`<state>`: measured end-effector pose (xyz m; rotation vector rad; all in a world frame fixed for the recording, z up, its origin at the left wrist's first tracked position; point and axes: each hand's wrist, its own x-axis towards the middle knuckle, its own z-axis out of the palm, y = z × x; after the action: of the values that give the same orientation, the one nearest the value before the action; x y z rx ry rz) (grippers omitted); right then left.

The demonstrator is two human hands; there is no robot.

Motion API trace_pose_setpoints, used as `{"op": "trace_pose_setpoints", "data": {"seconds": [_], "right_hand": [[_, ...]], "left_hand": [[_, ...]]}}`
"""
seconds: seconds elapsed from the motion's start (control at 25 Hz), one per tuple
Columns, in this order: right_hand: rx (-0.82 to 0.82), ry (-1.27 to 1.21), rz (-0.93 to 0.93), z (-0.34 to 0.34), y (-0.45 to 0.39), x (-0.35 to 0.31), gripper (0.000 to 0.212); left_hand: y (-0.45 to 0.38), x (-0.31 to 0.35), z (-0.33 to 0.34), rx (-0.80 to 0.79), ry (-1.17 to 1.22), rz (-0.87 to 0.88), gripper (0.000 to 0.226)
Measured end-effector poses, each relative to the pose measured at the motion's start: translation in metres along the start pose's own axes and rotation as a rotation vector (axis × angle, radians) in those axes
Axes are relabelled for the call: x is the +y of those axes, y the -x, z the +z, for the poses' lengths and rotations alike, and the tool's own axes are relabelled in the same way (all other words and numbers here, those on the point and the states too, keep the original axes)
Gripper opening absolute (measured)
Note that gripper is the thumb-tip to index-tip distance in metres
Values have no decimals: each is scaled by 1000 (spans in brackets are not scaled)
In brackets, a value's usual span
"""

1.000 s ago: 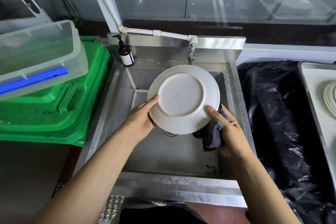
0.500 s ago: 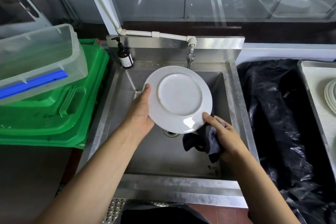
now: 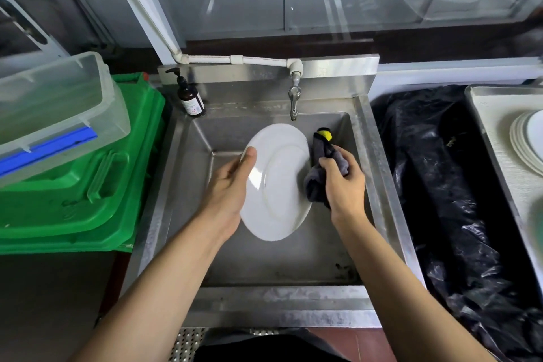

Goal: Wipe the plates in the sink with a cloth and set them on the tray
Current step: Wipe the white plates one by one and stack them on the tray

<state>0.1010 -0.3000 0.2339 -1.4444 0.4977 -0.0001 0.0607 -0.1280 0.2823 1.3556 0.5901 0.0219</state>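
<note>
Nearest the camera, two bare forearms rose from the bottom edge toward the centre of the frame. The left hand gripped the white plate by its left rim, thumb hooked over the upper edge, holding it tilted above the steel sink in the middle of the frame. The right hand was clenched around a bunched grey cloth with a yellow patch at its top end, just right of the plate and touching or nearly touching its rim; which of the two could not be told.

The step in hand appeared to be the wiping of this plate, with the eating face turned toward the camera. The next move would likely call for pressing the cloth flat onto that face and sweeping around it while the left hand kept the rim steady.

Farther back, a tap hung over the basin and a brown pump bottle stood on the sink's upper-left corner. At the right edge, beyond a black plastic bag, the tray already held a stack of plates, well apart from the sink.
</note>
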Motion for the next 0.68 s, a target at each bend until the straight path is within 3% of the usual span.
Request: {"op": "trace_pose_setpoints", "data": {"seconds": [0.28, 0.52, 0.6, 0.68], "right_hand": [[-15, 76, -236, 18, 19, -3, 37], [-205, 216, -730, 35, 40, -26, 44], [-205, 241, -719, 35, 33, -24, 40], [-108, 185, -508, 31, 21, -18, 34]], "left_hand": [[5, 5, 1, -45, -1, 50, 16], [15, 5, 12, -142, -59, 186, 21], [16, 6, 12, -108, -53, 211, 21], [19, 6, 11, -53, -50, 215, 21]]}}
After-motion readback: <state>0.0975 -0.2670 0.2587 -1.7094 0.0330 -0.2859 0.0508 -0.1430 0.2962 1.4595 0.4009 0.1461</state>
